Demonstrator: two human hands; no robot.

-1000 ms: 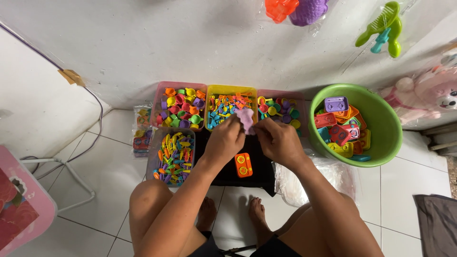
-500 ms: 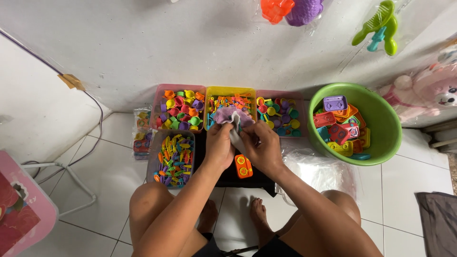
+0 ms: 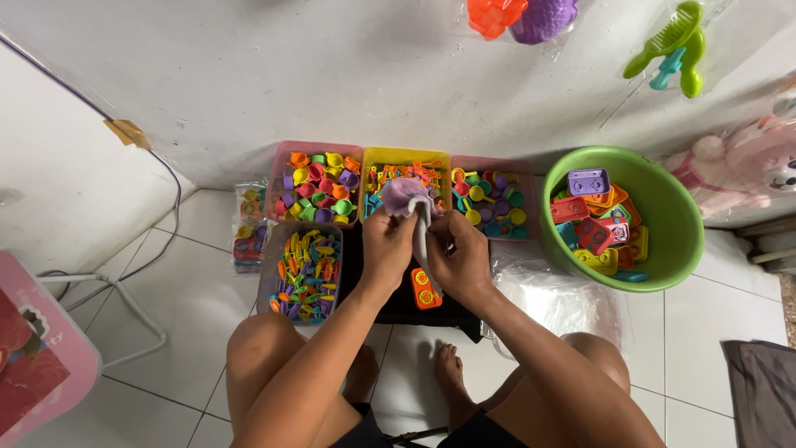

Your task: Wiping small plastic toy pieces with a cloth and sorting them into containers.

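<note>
Purple plastic showed at the top of a small clear bag that both hands held up over a black mat, just in front of the yellow tray. The left hand was closed around the bag's left edge, fingers curled and pinching the film; the right hand was closed on its right edge and lower part, thumb and fingers pressed together on it. The purple piece sat at the bag's upper end, and I could not tell for sure whether it was fully inside or only partly slipped in, since the film was crumpled and the fingers hid the opening. Judging by that, the bagging of this piece looked to be under way rather than finished. An orange toy stove lay on the mat just beneath the right hand, loose and unbagged. Much stock remained: the left pink tray held coloured cups, the yellow tray small orange and blue utensils, the right pink tray little pans and dishes, and a grey tray nearer the left knee was full of tiny cutlery. A green basin to the right still carried a heap of stoves in purple, red, orange and yellow. A stack of empty clear bags lay on the floor beside the right forearm, and a few filled packets rested against the wall left of the trays, so some sets seemed done while most parts waited.
</note>
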